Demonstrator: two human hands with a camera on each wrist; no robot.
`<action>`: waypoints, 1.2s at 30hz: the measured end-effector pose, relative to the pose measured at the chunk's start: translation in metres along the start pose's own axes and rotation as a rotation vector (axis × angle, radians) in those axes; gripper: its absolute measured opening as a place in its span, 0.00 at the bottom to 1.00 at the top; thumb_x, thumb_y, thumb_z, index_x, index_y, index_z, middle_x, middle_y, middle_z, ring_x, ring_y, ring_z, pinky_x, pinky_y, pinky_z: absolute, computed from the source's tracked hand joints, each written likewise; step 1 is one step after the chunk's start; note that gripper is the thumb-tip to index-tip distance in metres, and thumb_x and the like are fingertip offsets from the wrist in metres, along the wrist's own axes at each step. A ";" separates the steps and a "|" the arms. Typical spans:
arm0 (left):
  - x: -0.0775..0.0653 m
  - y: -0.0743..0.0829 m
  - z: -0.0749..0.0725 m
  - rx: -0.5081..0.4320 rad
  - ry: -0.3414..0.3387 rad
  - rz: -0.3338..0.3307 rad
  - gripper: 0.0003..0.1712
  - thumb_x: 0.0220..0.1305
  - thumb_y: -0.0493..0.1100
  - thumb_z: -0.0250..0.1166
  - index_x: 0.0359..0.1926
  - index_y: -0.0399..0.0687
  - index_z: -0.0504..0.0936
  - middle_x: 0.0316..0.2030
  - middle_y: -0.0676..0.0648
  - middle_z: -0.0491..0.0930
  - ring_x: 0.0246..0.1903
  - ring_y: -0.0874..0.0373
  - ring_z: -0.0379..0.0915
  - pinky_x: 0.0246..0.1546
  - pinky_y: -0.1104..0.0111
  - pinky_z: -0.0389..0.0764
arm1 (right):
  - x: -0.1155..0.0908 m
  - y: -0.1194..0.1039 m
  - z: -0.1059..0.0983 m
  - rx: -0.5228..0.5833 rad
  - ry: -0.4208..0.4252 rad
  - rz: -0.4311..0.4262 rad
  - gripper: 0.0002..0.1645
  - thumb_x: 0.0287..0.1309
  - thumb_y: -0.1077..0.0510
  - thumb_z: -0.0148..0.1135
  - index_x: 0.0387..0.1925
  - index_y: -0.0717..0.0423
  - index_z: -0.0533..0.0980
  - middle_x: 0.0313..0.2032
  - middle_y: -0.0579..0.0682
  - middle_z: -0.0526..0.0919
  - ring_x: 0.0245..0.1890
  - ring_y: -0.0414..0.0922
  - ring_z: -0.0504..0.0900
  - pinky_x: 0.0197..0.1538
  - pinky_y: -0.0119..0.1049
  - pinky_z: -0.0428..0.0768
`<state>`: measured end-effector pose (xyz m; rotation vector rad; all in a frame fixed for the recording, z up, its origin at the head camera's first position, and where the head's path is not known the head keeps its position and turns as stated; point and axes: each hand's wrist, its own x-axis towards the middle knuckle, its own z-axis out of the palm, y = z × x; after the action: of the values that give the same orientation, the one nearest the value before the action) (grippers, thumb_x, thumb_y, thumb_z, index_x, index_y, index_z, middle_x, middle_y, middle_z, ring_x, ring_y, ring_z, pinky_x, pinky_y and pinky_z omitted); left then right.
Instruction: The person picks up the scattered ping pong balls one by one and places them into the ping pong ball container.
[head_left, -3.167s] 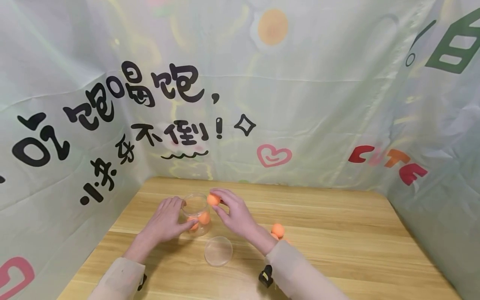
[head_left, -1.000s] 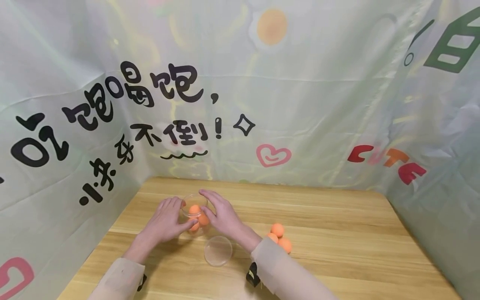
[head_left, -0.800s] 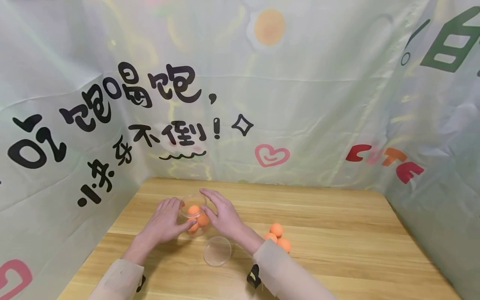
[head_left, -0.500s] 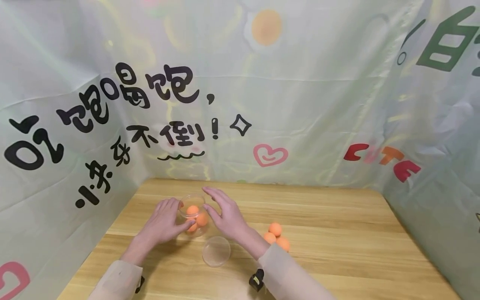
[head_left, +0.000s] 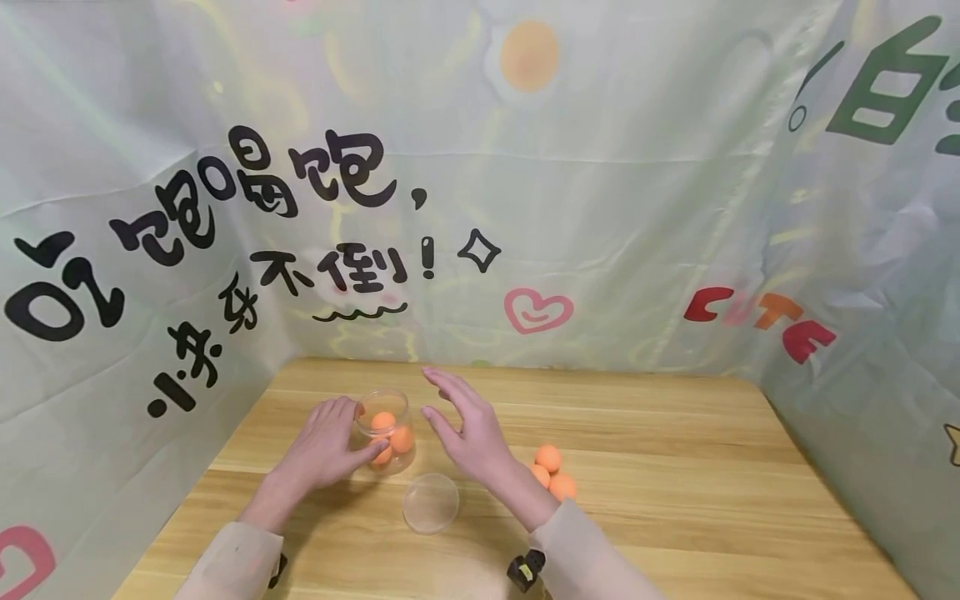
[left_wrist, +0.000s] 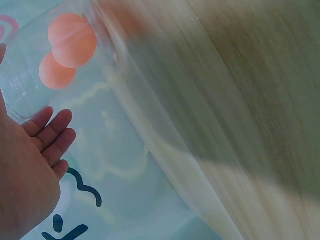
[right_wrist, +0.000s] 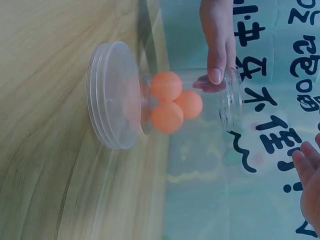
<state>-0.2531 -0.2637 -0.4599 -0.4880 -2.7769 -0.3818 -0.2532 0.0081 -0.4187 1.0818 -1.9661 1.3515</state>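
Note:
A clear plastic jar (head_left: 406, 461) stands upright on the wooden table with its mouth uncovered. Inside it are orange balls (head_left: 383, 422), and three show in the right wrist view, stacked near the bottom. My left hand (head_left: 318, 446) holds the jar from the left, thumb on the near side and fingers round the far side near the rim. To the right of the jar, apart from it, my right hand (head_left: 476, 433) is raised with fingers spread and nothing in them. A round clear lid (head_left: 431, 503) lies flat in front of the jar.
Three more orange balls (head_left: 548, 458) sit together on the table (head_left: 675, 467) to the right, partly behind my right forearm. Printed cloth walls (head_left: 630, 250) enclose the table at the back and both sides.
Earlier my right hand held an orange ball beside the jar's mouth; that ball is now in the jar atop the others. The right hand has drawn back rightward, while the left keeps its hold.

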 end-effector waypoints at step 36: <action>0.000 -0.001 0.002 -0.006 0.007 0.011 0.41 0.64 0.71 0.66 0.53 0.36 0.75 0.47 0.42 0.76 0.53 0.42 0.71 0.64 0.44 0.67 | -0.045 0.004 -0.059 -0.086 0.090 0.033 0.33 0.63 0.71 0.68 0.68 0.64 0.72 0.67 0.58 0.77 0.67 0.56 0.76 0.65 0.41 0.79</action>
<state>-0.2536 -0.2646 -0.4619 -0.5023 -2.7656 -0.3881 -0.2331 0.0778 -0.4343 0.9364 -1.9651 1.2972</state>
